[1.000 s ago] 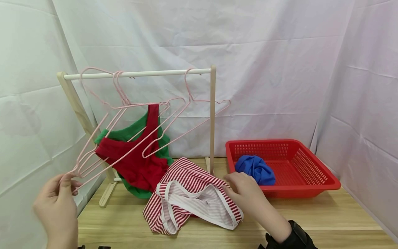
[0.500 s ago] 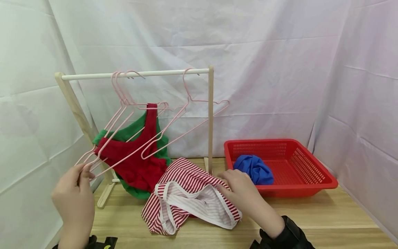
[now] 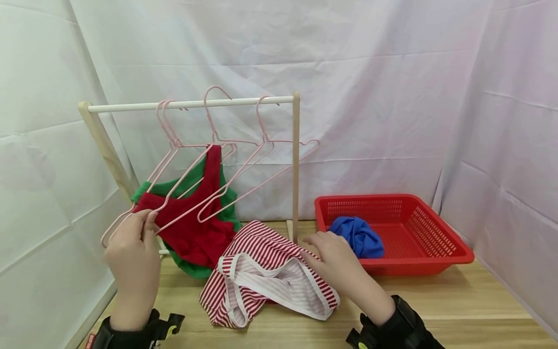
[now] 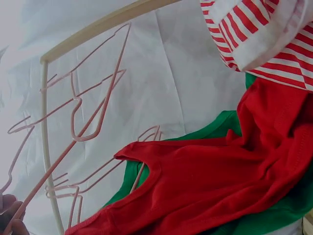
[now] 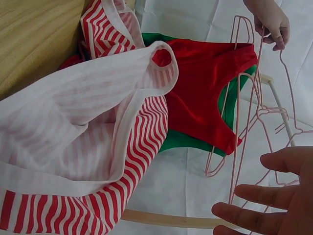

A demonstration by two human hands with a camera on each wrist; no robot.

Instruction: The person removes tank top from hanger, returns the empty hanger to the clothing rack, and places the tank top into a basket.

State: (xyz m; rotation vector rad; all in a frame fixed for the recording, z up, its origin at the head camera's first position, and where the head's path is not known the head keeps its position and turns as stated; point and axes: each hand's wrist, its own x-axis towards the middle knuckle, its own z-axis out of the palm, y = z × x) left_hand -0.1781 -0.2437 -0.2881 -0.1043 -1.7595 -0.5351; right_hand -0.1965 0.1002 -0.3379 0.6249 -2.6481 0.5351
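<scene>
My left hand (image 3: 134, 249) pinches the lower left end of a pink clothes hanger (image 3: 189, 170). That hanger's hook rises slightly above the rack's white bar (image 3: 126, 106); whether it rests there, I cannot tell. Behind it, a red tank top (image 3: 187, 223) and a green tank top (image 3: 174, 186) hang on two pink hangers. A red-and-white striped tank top (image 3: 272, 247) with white trim lies crumpled on the table. Beside its right edge is my right hand (image 3: 333, 259). The right wrist view shows its fingers (image 5: 264, 196) spread, holding nothing.
One more bare pink hanger (image 3: 261, 126) hangs near the rack's right wooden post (image 3: 296, 169). A red plastic basket (image 3: 418, 261) with a bunched blue cloth (image 3: 357, 237) stands on the table (image 3: 436, 310) at right. White curtains (image 3: 392, 97) enclose the back and sides.
My left hand has moved right with the pink hanger, and its hook has passed along the bar from left of the hung tank tops to right of them. The right hand has barely moved.
</scene>
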